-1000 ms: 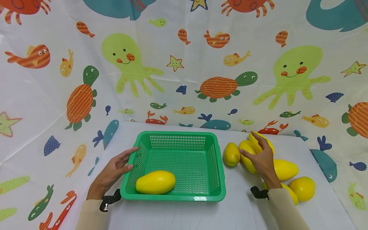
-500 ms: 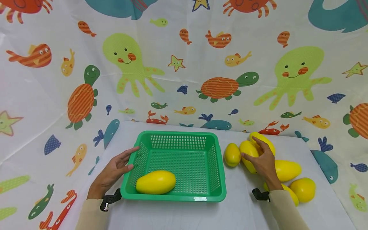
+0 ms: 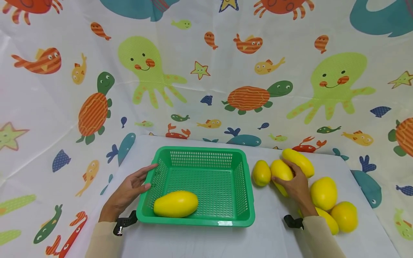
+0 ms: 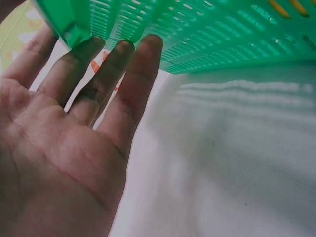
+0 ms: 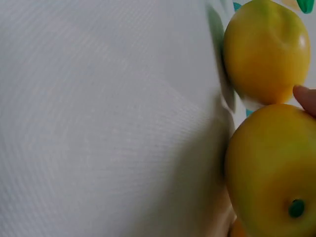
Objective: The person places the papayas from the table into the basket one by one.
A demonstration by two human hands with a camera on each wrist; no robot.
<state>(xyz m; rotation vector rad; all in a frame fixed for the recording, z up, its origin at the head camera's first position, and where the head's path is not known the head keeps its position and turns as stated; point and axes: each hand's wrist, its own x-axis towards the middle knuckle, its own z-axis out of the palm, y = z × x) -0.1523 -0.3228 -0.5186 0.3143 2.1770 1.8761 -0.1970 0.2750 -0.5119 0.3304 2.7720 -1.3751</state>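
My right hand [image 3: 296, 184] grips a yellow mango-like fruit [image 3: 281, 169], thumb on its left side and fingers over its far right side. The right wrist view shows this fruit [image 5: 271, 163] large, with a green stem spot, and a thumb tip at its edge. Just left of it lies a smaller yellow fruit [image 3: 261, 173]. My left hand [image 3: 127, 190] is at the left side of a green plastic basket [image 3: 200, 179], fingers extended. In the left wrist view the fingertips [image 4: 148, 44] meet the slotted wall. One large yellow fruit [image 3: 175, 204] lies inside the basket, front left.
Behind the right hand lies a long yellow fruit [image 3: 298, 162]. Several more, including a rounded one [image 3: 323, 193] and another [image 3: 344, 216], lie right of the wrist. A white cloth [image 3: 264, 236] covers the table, with a sea-animal printed sheet [image 3: 180, 89] behind.
My right hand has closed round the fruit, its fingers coming down onto it. A fruit right of the wrist has turned, now showing a rounder outline. The left hand keeps its place at the basket.
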